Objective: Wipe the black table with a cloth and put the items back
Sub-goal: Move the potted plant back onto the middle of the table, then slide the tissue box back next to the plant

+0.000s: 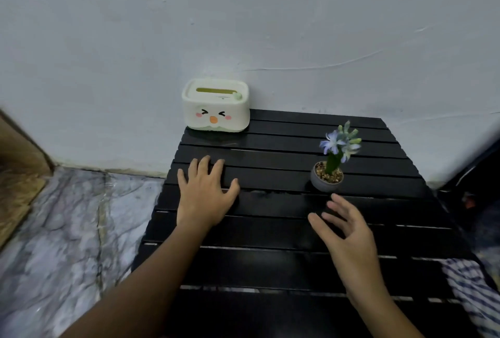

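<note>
left hand (pixel 204 194) lies flat and empty on the black table (pixel 270 229). right hand (pixel 349 232) hovers open, empty, near the flower pot (pixel 326 179). tissue box (pixel 215 105) at far-left corner; striped cloth (pixel 470 286) at the right edge.

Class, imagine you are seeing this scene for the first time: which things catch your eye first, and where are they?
The cream tissue box with a cartoon face stands out at the far left corner of the black slatted table, against the wall. A small potted plant with pale blue flowers sits toward the right. The left hand lies flat on the slats, while the right hand hovers open just short of the pot.
</note>
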